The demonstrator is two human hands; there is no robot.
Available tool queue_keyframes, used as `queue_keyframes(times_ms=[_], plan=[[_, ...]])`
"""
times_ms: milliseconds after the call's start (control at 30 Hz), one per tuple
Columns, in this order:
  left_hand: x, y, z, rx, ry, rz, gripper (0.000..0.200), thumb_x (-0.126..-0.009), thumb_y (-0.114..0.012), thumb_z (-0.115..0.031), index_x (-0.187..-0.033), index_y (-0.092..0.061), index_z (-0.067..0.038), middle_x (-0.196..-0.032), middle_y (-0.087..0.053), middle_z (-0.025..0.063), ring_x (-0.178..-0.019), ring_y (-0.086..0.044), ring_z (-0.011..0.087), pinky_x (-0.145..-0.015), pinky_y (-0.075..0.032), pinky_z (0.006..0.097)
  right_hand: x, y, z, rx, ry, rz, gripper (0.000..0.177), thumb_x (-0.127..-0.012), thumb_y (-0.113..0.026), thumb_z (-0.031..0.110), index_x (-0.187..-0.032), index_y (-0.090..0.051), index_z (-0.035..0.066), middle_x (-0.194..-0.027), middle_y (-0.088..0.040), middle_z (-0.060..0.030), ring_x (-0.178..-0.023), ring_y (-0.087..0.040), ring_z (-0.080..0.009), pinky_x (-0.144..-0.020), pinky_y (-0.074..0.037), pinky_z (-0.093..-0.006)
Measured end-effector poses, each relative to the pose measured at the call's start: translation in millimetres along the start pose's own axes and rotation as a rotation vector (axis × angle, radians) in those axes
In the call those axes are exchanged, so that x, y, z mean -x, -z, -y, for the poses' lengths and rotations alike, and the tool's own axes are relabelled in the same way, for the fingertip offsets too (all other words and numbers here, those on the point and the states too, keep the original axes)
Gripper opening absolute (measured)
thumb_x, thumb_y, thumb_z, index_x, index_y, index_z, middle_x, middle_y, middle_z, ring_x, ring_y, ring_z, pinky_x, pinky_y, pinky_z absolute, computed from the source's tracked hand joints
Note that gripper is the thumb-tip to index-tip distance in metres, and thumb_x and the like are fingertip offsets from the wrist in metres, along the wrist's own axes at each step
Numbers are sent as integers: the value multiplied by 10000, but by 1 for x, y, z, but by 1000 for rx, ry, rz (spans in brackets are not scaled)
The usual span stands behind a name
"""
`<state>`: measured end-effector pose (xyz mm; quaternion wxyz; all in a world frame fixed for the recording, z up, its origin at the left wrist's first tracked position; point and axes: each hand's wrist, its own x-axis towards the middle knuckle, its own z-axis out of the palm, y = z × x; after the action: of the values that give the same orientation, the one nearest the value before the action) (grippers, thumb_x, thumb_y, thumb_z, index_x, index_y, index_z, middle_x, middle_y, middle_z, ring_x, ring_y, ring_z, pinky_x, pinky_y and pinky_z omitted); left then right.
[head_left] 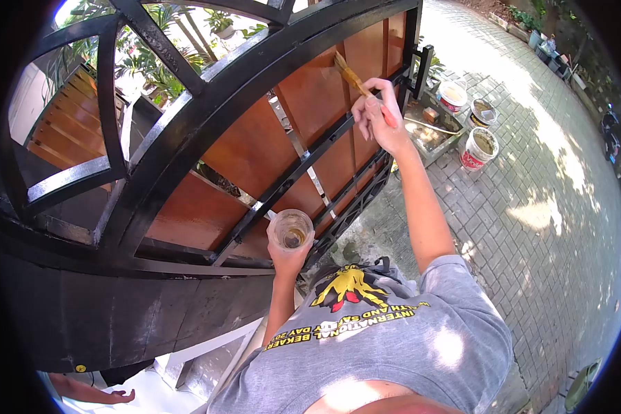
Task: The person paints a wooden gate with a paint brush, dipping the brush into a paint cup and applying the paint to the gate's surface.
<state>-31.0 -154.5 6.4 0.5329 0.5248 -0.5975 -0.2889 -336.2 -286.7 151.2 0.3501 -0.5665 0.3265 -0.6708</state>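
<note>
Beside the gate's [255,76] curved edge, the right hand [381,116] grips a paintbrush [357,81] against a brown panel [310,100]; the left hand [288,261] holds a plastic cup [290,230]. Panels appear largely coated; the uncoated remainder is indistinguishable.

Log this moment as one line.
right hand: holds brush, bristles at brown panel | left hand: holds open cup | nearby: buckets on paving

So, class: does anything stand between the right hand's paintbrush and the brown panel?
Nothing visible does: the paintbrush in the right hand has its bristles apparently against the brown panel, clear of the black bar.
</note>
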Motion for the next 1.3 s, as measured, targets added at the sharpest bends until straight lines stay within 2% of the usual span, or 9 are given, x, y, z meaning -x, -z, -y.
queue_keyframes(times_ms=[67, 200, 433, 567, 700, 867, 1000, 1133, 1300], plan=[[3, 0, -2, -11, 1, 8, 802, -676, -947, -121, -1357, -534, -20, -1226, -671, 111, -1117, -658, 202, -993, -516, 349, 3, 1, -10, -6, 31, -146, 348, -1088, -525, 414, -1107, -539, 68, -715, -546, -17, -460, -426, -71, -425, -325, -228], [6, 1, -2, -13, 4, 23, 804, -675, -946, -119, -1358, -534, -21, -1227, -672, 110, -1118, -658, 198, -996, -515, 347, -12, 24, -21, -68, -69, -381, 279, -1019, -687, 334, -1008, -651, 57, -695, -589, -3, -457, -435, -51, -412, -279, -202], [2, -3, -9, 8, -24, 45, 787, -679, -941, -124, -1349, -540, -24, -1204, -682, 107, -1100, -667, 194, -989, -520, 344, -46, 33, 2, -182, 62, -497, 285, -994, -726, 284, -1074, -692, 13, -753, -660, -49, -511, -557, -81, -429, -365, -206], [-1, -13, -15, 21, -57, 107, 784, -676, -938, -123, -1346, -544, -24, -1197, -686, 107, -1096, -670, 198, -978, -526, 351, -53, 24, 5, -209, 142, -465, 259, -1018, -689, 236, -1111, -667, -4, -798, -678, -79, -560, -594, -93, -451, -388, -205], [0, -23, -23, 55, -49, 149, 761, -671, -941, -129, -1328, -571, -24, -1198, -690, 110, -1088, -676, 207, -970, -532, 358, -37, 22, -17, -30, -21, -299, 186, -1032, -655, 188, -1048, -648, 3, -783, -685, -80, -548, -592, -90, -456, -406, -211], [2, -26, -30, 10, -53, 198, 753, -670, -941, -122, -1320, -574, -24, -1193, -692, 101, -1084, -677, 208, -974, -530, 352, -29, 44, -26, -32, -114, -321, 273, -1009, -700, 311, -872, -661, 79, -672, -641, -37, -503, -517, -68, -469, -387, -220], [4, -28, -30, -7, -65, 223, 778, -668, -946, -110, -1335, -553, -25, -1204, -677, 98, -1092, -665, 192, -977, -531, 349, -47, 37, -12, -310, 36, -411, 238, -1024, -683, 261, -1005, -677, 24, -734, -667, -48, -559, -562, -78, -495, -409, -227], [0, -35, -29, 0, -104, 242, 778, -666, -947, -117, -1331, -554, -25, -1213, -669, 98, -1094, -661, 190, -976, -531, 348, -44, 33, -11, -101, 96, -242, 212, -1041, -651, 212, -1085, -680, 7, -742, -666, -55, -567, -539, -75, -517, -412, -241], [3, -43, -30, 13, -125, 261, 776, -667, -945, -121, -1332, -557, -24, -1213, -677, 107, -1096, -668, 205, -977, -531, 355, -21, 63, -19, 125, -167, -111, 277, -997, -718, 284, -975, -707, 8, -647, -640, -25, -491, -491, -52, -456, -360, -214]])
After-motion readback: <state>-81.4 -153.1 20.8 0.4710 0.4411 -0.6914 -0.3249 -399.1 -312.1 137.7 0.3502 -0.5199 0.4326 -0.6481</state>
